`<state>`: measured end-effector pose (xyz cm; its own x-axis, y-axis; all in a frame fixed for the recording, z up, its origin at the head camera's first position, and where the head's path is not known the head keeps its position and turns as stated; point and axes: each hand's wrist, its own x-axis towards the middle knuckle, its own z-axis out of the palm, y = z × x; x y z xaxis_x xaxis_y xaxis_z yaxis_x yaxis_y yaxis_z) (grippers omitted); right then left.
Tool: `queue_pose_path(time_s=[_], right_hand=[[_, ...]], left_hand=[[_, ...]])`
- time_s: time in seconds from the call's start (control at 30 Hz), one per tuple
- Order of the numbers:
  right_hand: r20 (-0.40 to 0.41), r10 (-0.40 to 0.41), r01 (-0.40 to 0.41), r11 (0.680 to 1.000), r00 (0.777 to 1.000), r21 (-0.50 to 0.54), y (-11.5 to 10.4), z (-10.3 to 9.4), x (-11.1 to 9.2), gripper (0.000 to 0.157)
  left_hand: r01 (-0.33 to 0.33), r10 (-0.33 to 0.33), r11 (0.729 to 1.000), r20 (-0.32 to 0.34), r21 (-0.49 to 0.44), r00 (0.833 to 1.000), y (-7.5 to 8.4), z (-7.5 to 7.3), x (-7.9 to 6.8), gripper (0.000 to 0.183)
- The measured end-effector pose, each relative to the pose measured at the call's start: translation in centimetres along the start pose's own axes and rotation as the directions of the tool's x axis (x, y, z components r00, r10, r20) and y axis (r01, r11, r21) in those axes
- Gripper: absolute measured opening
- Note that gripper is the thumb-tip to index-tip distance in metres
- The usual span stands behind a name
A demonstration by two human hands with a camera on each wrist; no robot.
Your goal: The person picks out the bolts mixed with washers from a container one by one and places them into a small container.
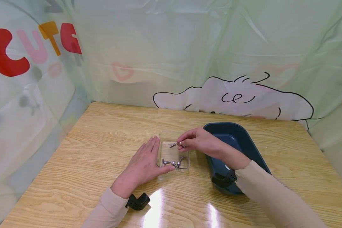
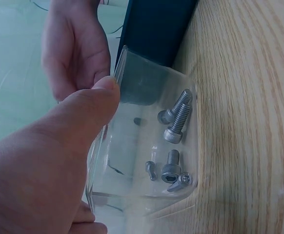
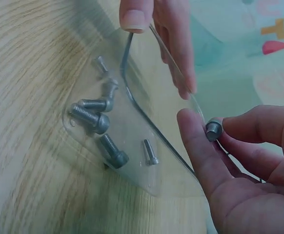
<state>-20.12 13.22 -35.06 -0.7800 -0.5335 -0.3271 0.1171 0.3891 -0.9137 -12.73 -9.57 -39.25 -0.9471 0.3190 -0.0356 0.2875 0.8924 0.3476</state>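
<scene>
A clear plastic box (image 1: 168, 154) stands on the table with several metal socket-head screws (image 2: 180, 121) of different sizes lying on its bottom. My left hand (image 1: 143, 162) rests against the box, straight fingers along its left wall and the thumb on the near rim. Above the box's far right part, my right hand (image 1: 203, 142) pinches one small screw (image 3: 213, 129) between thumb and fingertips; its head shows in the right wrist view, while fingers hide part of the rest. One screw (image 3: 151, 152) lies apart from the clustered ones.
A dark blue tub (image 1: 246, 141) stands right of the clear box, partly hidden beneath my right forearm. Something small and white (image 1: 227, 167) shows inside it. The wooden table (image 1: 111, 126) meets a printed curtain (image 1: 148, 47) at the back and left.
</scene>
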Motion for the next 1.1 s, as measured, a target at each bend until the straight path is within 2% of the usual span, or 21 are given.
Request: queue_pose_path(time_s=[0.13,0.3,0.47,0.77,0.93,1.1], right_hand=[[0.007,0.013,-0.013,0.999,1.000,-0.038,-0.2,0.6,0.3,0.029],[0.028,-0.012,0.015,0.993,1.000,-0.114,-0.5,1.3,0.7,0.027],[0.045,-0.046,0.054,0.981,0.998,-0.187,-0.4,1.9,1.1,0.027],[0.035,-0.060,0.068,0.950,0.998,-0.305,-0.6,2.3,1.2,0.027],[0.037,-0.056,0.065,0.950,0.998,-0.306,-0.6,2.5,1.2,0.026],[0.040,-0.044,0.053,0.964,0.998,-0.260,-0.5,2.5,1.2,0.026]], left_hand=[[0.001,-0.001,1.000,0.002,-0.001,1.000,-0.1,0.0,0.0,0.114],[0.006,-0.006,1.000,0.016,-0.001,1.000,-0.1,-0.2,-0.1,0.114],[0.000,0.000,1.000,0.015,0.010,1.000,0.0,-0.2,-0.1,0.114],[-0.008,0.008,1.000,0.008,0.010,1.000,0.1,-0.2,-0.1,0.112],[-0.009,0.009,1.000,0.011,0.012,1.000,0.0,-0.1,-0.1,0.113],[-0.011,0.011,1.000,0.013,0.010,1.000,0.0,-0.1,-0.1,0.112]])
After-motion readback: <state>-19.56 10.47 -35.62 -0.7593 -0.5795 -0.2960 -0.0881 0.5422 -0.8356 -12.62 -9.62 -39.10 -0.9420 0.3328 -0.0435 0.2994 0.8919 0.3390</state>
